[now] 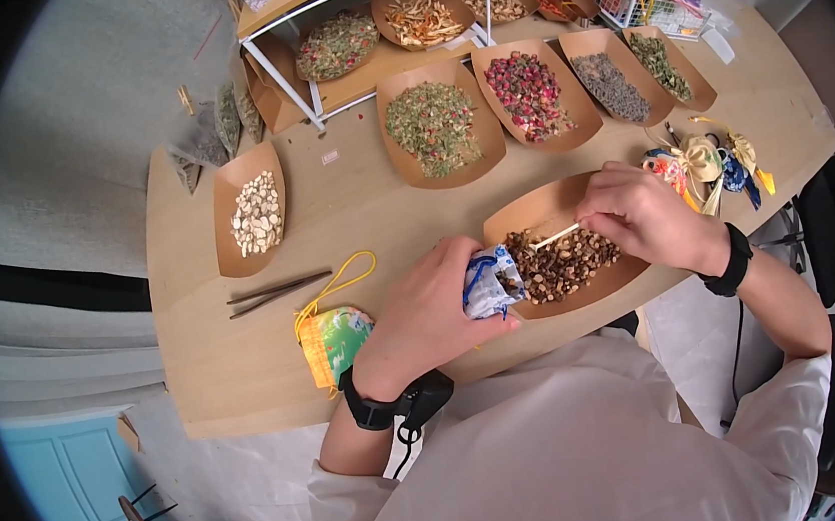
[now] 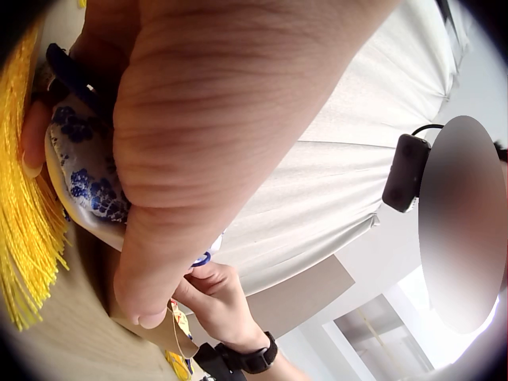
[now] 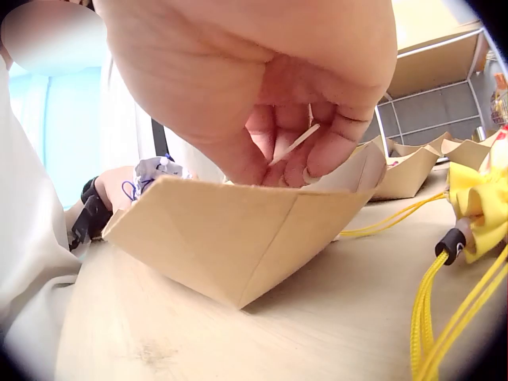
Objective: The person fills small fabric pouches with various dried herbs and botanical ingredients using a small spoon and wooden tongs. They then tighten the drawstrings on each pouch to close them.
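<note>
My left hand [image 1: 428, 300] grips a small white drawstring pouch [image 1: 493, 289] with a blue pattern and blue cord, its mouth facing the brown paper tray [image 1: 523, 212]. Dark pieces show inside that mouth. Close up in the left wrist view, the pouch fabric [image 2: 95, 178] lies between thumb and fingers. With thumb and fingertips my right hand [image 1: 649, 216] pinches a thin pale spoon [image 1: 560, 237], its lower end among the chopped brown dried herbs [image 1: 564, 268] in the tray. From the right wrist, the spoon's handle end [image 3: 300, 141] sticks out between the fingers, above the tray wall [image 3: 230, 230].
A yellow-green pouch [image 1: 340, 340] and dark tweezers [image 1: 280, 293] lie left of my left hand. Beyond stand a tray of white slices [image 1: 256, 216] and trays of dried flowers [image 1: 527, 94] and herbs before a white-framed rack [image 1: 284, 77]. More pouches [image 1: 699, 161] sit at the right.
</note>
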`<state>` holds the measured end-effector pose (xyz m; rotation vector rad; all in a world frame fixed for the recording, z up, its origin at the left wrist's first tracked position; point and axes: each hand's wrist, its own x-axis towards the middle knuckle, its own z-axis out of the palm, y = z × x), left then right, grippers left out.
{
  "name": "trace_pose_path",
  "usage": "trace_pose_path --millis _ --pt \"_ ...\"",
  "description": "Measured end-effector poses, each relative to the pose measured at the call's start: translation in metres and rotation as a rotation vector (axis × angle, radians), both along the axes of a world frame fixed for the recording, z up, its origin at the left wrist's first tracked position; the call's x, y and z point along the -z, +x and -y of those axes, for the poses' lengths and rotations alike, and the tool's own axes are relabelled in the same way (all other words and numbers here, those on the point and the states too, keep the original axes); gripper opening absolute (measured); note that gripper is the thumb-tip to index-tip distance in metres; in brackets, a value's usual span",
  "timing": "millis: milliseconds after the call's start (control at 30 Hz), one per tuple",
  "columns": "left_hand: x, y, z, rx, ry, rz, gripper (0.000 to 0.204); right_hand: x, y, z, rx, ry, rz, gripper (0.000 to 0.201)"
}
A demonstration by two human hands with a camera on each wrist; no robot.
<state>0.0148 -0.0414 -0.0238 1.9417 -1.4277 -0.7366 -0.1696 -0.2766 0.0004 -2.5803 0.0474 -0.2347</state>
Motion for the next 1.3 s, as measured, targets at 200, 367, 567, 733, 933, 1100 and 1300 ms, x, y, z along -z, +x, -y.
trace_pose_path --millis 200,367,567,733,933,1100,1300 --pt "-0.001 0.000 0.000 0.003 0.005 -0.002 0.072 -0.001 -0.004 0.001 0.020 0.098 -0.057 0.002" --pt "-0.002 0.000 0.000 0.000 0.016 -0.002 0.072 -0.001 -0.007 0.005 0.027 0.191 -0.039 0.007" --pt "-0.002 -0.001 0.000 -0.001 0.017 -0.004 0.072 -0.020 -0.003 -0.005 0.009 0.182 -0.001 0.007" --pt "-0.003 0.000 -0.001 0.003 0.022 -0.004 0.073 -0.034 0.002 -0.027 -0.058 -0.002 0.122 0.008" --pt "-0.002 0.000 0.000 0.005 0.018 -0.005 0.073 -0.023 0.001 0.003 0.058 -0.166 0.173 0.009" --pt "-0.002 0.000 0.000 0.024 0.016 -0.008 0.069 -0.011 -0.003 0.007 0.068 -0.260 0.095 0.006" --pt "-0.003 0.000 0.000 0.028 0.025 -0.006 0.070 0.001 -0.006 -0.003 0.010 -0.030 -0.014 0.005"
